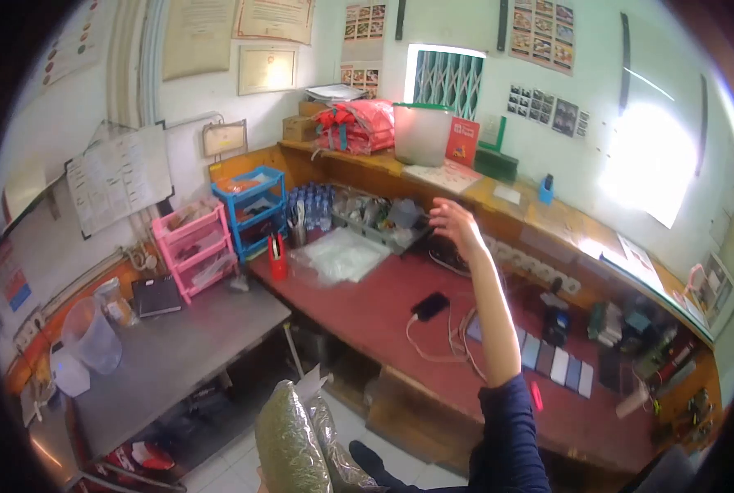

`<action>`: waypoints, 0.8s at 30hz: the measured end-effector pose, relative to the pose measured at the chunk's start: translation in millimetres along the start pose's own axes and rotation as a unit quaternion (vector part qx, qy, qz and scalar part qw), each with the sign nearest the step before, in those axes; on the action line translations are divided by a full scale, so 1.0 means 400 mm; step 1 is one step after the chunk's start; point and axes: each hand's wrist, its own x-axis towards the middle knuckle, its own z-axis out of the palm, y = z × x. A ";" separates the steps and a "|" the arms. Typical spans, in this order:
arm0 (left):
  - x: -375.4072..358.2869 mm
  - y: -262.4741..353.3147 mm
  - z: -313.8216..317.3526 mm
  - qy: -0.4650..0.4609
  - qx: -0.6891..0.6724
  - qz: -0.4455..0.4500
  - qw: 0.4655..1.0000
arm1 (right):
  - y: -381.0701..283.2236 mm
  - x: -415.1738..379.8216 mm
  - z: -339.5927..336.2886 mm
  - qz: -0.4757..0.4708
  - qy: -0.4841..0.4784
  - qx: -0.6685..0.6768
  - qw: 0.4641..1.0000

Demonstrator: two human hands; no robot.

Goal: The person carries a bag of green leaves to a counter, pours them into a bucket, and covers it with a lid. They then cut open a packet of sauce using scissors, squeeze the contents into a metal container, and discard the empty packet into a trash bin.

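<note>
My right hand (456,228) reaches out over the red-topped desk (359,304), its fingers loosely bent and apart, with nothing in them. Behind it is the back shelf, and a grey crate (371,215) full of small items stands to its left. Low in front of me are two plump clear plastic bags; the nearer bag (289,440) is filled with something green and dried-looking, and the other bag (332,444) leans against it. Only a sliver of my left hand (261,480) shows at the nearer bag's lower left edge, supporting it; its fingers are hidden.
A black phone (431,306) with a cable lies on the desk. Pink drawers (194,251), a blue rack (256,209) and water bottles (310,205) stand at the left. On the shelf are a large bin (421,135) and red bags (359,125).
</note>
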 end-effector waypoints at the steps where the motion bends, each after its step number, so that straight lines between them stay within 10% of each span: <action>1: 0.062 0.039 0.017 0.009 -0.006 0.007 1.000 | 0.017 0.131 -0.049 0.018 0.015 0.020 1.000; 14: 0.504 0.415 0.172 0.082 -0.092 0.167 0.978 | 0.245 1.291 -0.383 -0.006 0.245 -0.026 0.969; 24: 0.429 0.331 0.172 0.174 -0.186 0.383 0.888 | 0.389 1.481 -0.392 -0.084 0.261 -0.029 0.961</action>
